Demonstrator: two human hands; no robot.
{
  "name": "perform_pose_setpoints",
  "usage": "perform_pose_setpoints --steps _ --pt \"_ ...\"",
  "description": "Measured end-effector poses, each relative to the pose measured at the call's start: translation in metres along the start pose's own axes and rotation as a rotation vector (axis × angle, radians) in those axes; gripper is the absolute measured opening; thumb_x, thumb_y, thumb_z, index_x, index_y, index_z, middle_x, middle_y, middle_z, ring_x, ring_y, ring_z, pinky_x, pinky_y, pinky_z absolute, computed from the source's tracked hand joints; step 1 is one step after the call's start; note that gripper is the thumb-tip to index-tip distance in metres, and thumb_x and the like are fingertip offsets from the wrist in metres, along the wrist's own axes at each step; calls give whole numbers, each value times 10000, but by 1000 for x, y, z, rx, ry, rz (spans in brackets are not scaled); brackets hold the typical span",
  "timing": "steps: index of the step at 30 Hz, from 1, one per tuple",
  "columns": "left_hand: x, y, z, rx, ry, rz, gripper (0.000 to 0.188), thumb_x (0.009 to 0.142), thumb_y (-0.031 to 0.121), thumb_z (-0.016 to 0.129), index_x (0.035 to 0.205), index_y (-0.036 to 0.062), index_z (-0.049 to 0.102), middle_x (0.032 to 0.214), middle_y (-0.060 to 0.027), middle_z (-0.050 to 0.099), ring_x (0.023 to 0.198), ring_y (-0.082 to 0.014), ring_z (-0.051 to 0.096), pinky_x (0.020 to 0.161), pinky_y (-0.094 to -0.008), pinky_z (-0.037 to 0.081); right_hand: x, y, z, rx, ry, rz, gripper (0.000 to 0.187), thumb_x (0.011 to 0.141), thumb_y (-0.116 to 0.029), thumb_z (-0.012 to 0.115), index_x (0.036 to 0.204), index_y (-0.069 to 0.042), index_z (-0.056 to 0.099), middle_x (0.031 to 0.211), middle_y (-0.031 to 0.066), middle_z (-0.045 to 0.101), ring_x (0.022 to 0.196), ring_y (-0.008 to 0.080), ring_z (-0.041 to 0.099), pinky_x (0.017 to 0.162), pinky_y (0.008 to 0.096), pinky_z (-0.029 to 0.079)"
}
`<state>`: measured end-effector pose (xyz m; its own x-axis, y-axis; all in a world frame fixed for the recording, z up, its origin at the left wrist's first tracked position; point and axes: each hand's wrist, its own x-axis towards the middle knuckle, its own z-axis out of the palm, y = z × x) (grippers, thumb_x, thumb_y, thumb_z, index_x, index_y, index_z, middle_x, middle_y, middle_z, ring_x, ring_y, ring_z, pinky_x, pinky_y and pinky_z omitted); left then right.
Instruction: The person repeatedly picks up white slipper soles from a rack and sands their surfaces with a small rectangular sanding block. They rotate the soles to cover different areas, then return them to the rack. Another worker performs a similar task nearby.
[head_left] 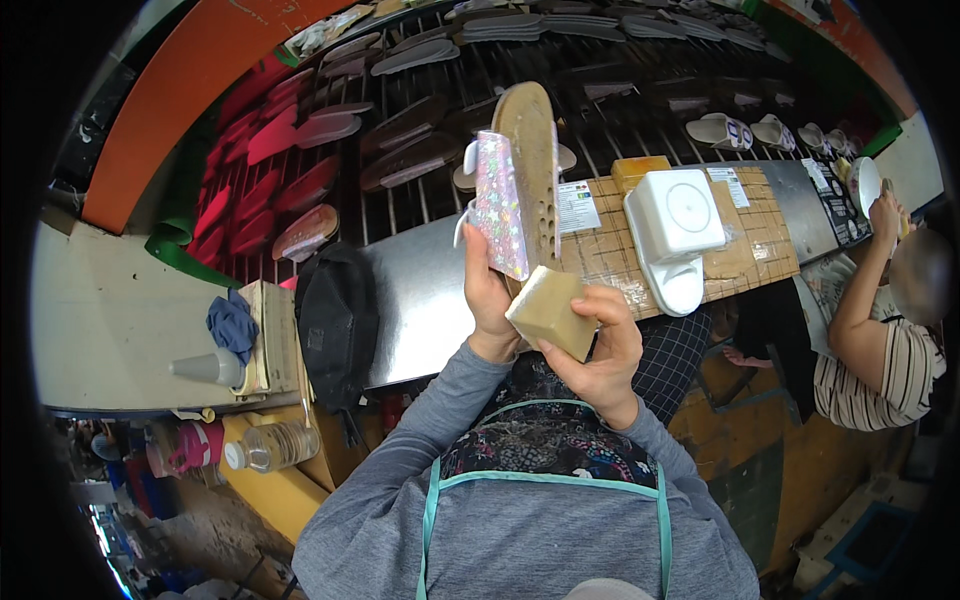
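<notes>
My left hand (488,305) grips a sandal (527,125) near its lower end, holding it up over the bench edge. The sandal has a brown sole and a wide glittery pink strap with star shapes and white tabs along its left side. Between the fingers and thumb of my right hand (605,350) is a tan block (552,312) with a pale edge. The block is right by the sandal's lower end; whether they touch I cannot tell. Its material is not plain from here.
A conveyor of rods (420,205) carries red and dark soles beyond the metal bench (415,320). On the cardboard (765,235) stands a white dispenser (685,215) beside a yellow block (640,172). A black bag (338,320) lies left. A co-worker in a striped top (875,380) works at right.
</notes>
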<state>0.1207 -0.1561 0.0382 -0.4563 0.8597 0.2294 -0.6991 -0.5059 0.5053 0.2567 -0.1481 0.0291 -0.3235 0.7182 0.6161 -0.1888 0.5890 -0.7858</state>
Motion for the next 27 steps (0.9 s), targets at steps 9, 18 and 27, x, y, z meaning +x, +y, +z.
perform_pose_setpoints --steps 9,18,27 --pt "0 2 -3 48 126 48 623 1003 524 293 1370 37 423 1301 -128 549 1149 -248 566 990 -385 451 10 1 4 247 115 -15 540 652 -20 794 1119 -20 524 1170 142 489 1064 223 545 842 341 496" --pt "16 20 -24 -196 121 -71 566 1000 500 334 1331 70 495 1254 -116 597 1086 -262 609 935 -395 496 13 -2 -5 -272 -277 -254 450 552 -45 756 994 -117 710 1064 121 623 963 281 614 848 404 488" --pt "13 6 -23 -299 79 -75 566 994 496 362 1339 63 483 1277 -126 580 1106 -277 600 941 -412 497 -8 4 -8 -201 -28 -225 563 550 -58 822 1062 -135 600 1028 127 569 918 270 591 753 350 499"
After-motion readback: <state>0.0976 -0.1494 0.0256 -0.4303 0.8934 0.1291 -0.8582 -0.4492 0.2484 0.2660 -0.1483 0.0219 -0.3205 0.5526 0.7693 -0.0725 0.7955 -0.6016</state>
